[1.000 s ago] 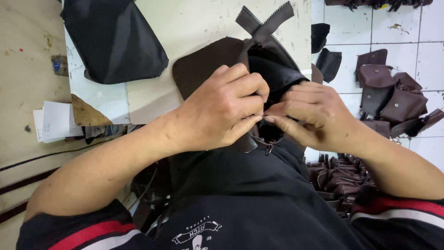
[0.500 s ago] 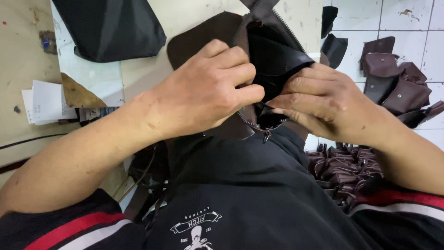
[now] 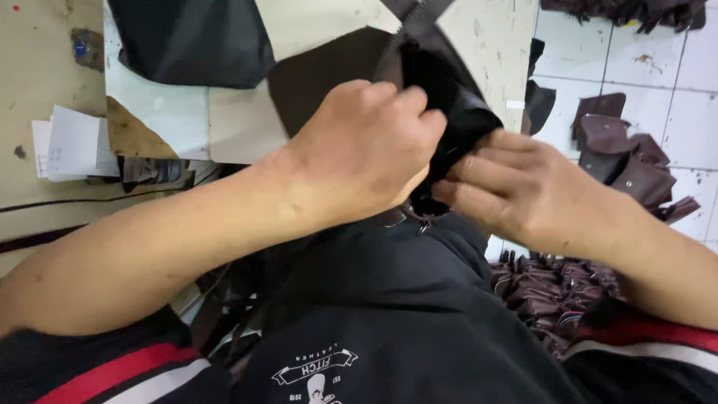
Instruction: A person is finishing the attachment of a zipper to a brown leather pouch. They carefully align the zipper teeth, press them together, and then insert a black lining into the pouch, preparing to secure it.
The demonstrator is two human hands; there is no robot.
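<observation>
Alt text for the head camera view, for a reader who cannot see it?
Seen from above, a left hand and a right hand grip a dark brown leather piece with black lining at the edge of a worktable. More brown leather pieces lie on the white tiled floor.

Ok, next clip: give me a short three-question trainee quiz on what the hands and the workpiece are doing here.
1. True or false: both the left hand and the right hand grip the dark brown pouch.
2. Where does the pile of brown leather pieces lie? A) on the tiled floor to the person's right B) on the wooden table C) in the person's lap
3. Fill in: the small metal zipper pull hangs ____ the hands.

Key: 1 true; 2 A; 3 below.
</observation>
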